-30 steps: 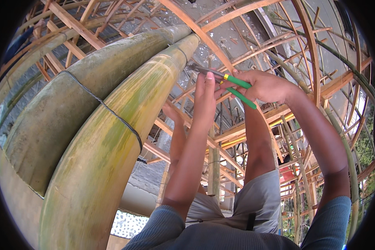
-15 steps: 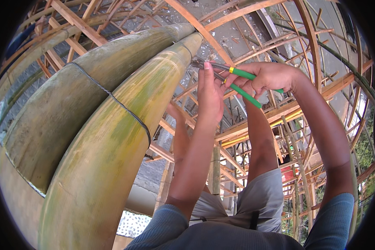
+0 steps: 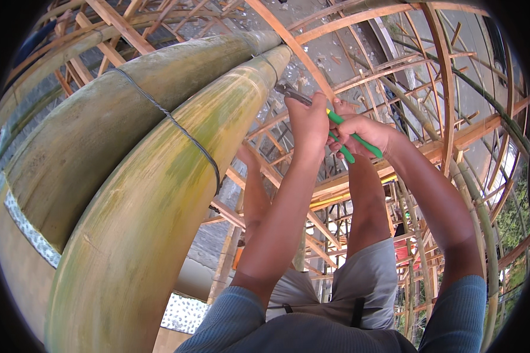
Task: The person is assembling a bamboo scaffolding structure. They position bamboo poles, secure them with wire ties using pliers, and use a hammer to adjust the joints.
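A pair of pliers [image 3: 295, 94] with green handles and yellow bands slants down to the right, beside the narrow far end of a yellow-green bamboo pole [image 3: 153, 194]. My left hand [image 3: 310, 122] is closed around the pliers just behind the metal jaws. Lower on the tool, my right hand [image 3: 362, 132] grips the green handles. The jaws look nearly together; whether anything sits between them is too small to tell. Twisted dark wire [image 3: 185, 134] binds this pole to a thicker, greyer bamboo pole [image 3: 82, 132] on its left.
Wooden slats [image 3: 297, 50] and beams form an open lattice beneath and around me, with gaps down to lower levels. A long beam [image 3: 415, 154] crosses behind my forearms. My bare legs [image 3: 368, 206] stand among the framework. Foliage [image 3: 515, 212] shows at the far right.
My right hand has come left and slightly down, closer to my left hand. The pliers now slant more steeply, and my left hand has shifted a little right and down along them.
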Tool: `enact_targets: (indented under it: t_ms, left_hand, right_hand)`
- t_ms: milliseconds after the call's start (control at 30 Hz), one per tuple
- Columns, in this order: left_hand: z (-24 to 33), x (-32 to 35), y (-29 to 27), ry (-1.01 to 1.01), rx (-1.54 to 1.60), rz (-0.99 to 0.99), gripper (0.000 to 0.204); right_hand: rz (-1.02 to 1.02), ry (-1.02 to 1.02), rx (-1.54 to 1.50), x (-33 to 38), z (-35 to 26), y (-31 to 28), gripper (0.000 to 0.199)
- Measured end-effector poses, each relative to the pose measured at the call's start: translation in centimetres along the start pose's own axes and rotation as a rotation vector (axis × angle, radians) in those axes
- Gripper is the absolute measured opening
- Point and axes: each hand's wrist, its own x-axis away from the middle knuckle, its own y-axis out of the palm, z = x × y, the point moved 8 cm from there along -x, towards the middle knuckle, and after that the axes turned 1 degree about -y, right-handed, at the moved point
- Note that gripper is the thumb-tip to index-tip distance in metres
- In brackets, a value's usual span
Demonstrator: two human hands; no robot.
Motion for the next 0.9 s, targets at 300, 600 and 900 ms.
enact_targets:
  t_ms: [300, 600, 900]
  left_hand:
    - [-0.6, -0.2, 1.0, 0.123, 0.183, -0.056, 0.022]
    - [-0.8, -1.7, 1.6, -0.054, 0.435, 0.215, 0.038]
    - [-0.8, -2.3, 2.0, -0.017, 0.554, 0.036, 0.048]
  right_hand:
    - [0.121, -0.044, 0.242, 0.8, -0.6, -1.1, 0.034]
    - [0.53, -0.469, 1.109, 1.5, -3.8, -1.3, 0.045]
    - [0.918, -0.365, 1.362, 4.0, -5.3, 0.6, 0.047]
